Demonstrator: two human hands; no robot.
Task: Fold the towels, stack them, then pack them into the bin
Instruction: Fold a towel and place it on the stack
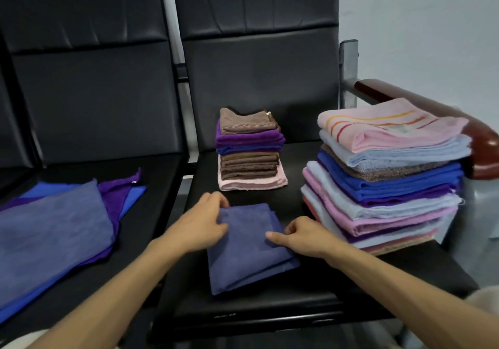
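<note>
Hands — left hand (199, 221), right hand (303, 236) — hold folded towel (248, 254) (on chair seat (270, 302)).

Left hand (201, 221), right hand (305, 236) on folded towel (248, 251), apparently pinching

A folded towel (251, 251) is being held at the front of the right-hand seat (405, 275), flanked by the left hand (197, 224) and the right hand (305, 236). A small stack (249, 150) is being borne behind it, a tall stack (386, 175) to its right. Loose towels (54, 229) are being borne, spread out, by the left-hand seat (156, 181).
</note>
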